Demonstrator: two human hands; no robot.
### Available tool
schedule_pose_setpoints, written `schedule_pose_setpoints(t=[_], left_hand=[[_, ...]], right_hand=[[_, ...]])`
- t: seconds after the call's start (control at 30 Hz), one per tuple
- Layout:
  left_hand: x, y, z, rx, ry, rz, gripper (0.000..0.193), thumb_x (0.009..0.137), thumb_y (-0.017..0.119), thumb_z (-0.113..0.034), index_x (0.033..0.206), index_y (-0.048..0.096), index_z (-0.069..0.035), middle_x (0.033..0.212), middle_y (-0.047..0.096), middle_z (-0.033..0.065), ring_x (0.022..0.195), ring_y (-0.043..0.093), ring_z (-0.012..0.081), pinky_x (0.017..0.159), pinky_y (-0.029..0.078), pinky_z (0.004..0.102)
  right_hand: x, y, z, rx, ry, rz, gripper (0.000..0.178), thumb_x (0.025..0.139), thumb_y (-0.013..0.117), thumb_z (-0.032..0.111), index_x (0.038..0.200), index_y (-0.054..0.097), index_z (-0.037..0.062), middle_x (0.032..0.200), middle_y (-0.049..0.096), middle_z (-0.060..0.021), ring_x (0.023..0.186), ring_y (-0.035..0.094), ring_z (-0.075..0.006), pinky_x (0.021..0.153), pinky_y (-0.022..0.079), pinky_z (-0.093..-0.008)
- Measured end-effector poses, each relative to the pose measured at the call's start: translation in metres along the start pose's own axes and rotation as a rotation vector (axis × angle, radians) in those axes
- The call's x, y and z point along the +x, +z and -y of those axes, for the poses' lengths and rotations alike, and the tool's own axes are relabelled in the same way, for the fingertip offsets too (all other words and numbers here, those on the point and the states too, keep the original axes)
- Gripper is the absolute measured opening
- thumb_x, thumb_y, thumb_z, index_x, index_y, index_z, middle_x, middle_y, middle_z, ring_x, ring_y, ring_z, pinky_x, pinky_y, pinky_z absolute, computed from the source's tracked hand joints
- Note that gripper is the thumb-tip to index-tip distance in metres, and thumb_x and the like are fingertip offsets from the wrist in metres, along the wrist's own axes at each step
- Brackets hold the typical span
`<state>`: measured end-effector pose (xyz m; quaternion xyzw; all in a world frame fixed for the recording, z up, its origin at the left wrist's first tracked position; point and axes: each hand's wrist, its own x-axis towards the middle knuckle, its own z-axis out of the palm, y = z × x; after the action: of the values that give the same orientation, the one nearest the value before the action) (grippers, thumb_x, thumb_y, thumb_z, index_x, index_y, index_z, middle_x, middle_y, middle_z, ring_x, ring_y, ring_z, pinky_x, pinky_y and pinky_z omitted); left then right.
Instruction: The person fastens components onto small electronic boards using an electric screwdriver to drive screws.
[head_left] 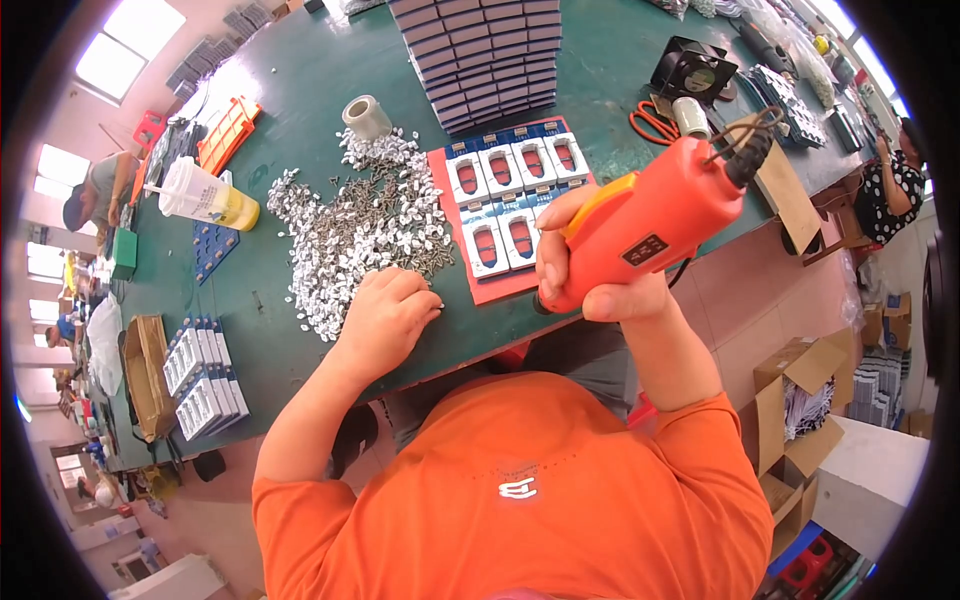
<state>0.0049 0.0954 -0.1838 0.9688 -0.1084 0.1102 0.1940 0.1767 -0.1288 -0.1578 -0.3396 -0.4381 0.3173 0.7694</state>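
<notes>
My right hand point(610, 270) is wrapped round a red electric screwdriver point(650, 225) with a yellow lever; its body tilts up to the right, and a cord leaves the upper end. The tool hides part of a red board point(455, 225) that carries blue circuit boards with white oval-windowed frames point(484, 245) in two rows. At the near edge of a heap of small white plastic pieces point(310, 285) and loose screws point(372, 205), my left hand point(392, 315) rests with curled fingers. Its fingertips are pressed together; whatever they may pinch is too small to name.
A tall stack of white-and-blue units point(480, 60) stands behind the red board. Left on the green table point(285, 375) are a drink cup point(205, 195), a tape roll point(367, 118) and more white frames point(205, 380). A black fan point(692, 68) and orange-handled scissors point(652, 122) lie right. Other people sit farther off.
</notes>
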Motion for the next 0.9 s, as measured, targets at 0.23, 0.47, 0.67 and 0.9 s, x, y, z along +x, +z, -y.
schedule_pose_setpoints(t=[0.23,0.47,0.67,0.9], left_hand=[[-0.006,-0.003,0.001,0.031,-0.090,-0.069,0.010,0.075,0.072,-0.007,0.080,0.063,-0.007,0.083,0.059,0.0053,0.081,0.057,0.0272,0.072,0.045,0.0392],[-0.032,-0.002,-0.001,0.036,-0.100,-0.040,0.011,0.074,0.072,-0.007,0.083,0.065,-0.006,0.082,0.059,0.0049,0.081,0.058,0.0269,0.072,0.044,0.0385],[-0.039,-0.008,0.003,0.054,-0.101,-0.101,0.016,0.073,0.070,-0.002,0.088,0.068,-0.007,0.085,0.060,0.0036,0.079,0.058,0.0248,0.070,0.045,0.0369],[-0.032,-0.011,0.020,0.050,0.092,0.016,0.022,0.069,0.067,-0.003,0.089,0.070,-0.010,0.087,0.060,0.0015,0.080,0.058,0.0231,0.069,0.045,0.0360]], right_hand=[[-0.007,-0.001,0.000,0.040,0.013,-0.019,0.071,0.066,0.086,0.024,0.120,0.052,-0.0053,0.078,0.063,-0.0106,0.071,0.064,-0.0180,0.063,0.054,-0.0282],[-0.009,0.001,-0.002,0.087,-0.022,-0.025,0.065,0.064,0.085,0.015,0.119,0.054,-0.0024,0.078,0.062,-0.0078,0.067,0.060,-0.0136,0.060,0.050,-0.0255],[-0.012,0.002,-0.002,0.137,-0.033,-0.026,0.065,0.064,0.086,0.015,0.119,0.056,-0.0033,0.076,0.062,-0.0088,0.064,0.060,-0.0138,0.057,0.050,-0.0255],[-0.013,-0.003,0.003,0.038,-0.027,0.074,0.072,0.067,0.087,0.025,0.122,0.048,-0.0041,0.081,0.061,-0.0091,0.075,0.063,-0.0176,0.067,0.054,-0.0274]])
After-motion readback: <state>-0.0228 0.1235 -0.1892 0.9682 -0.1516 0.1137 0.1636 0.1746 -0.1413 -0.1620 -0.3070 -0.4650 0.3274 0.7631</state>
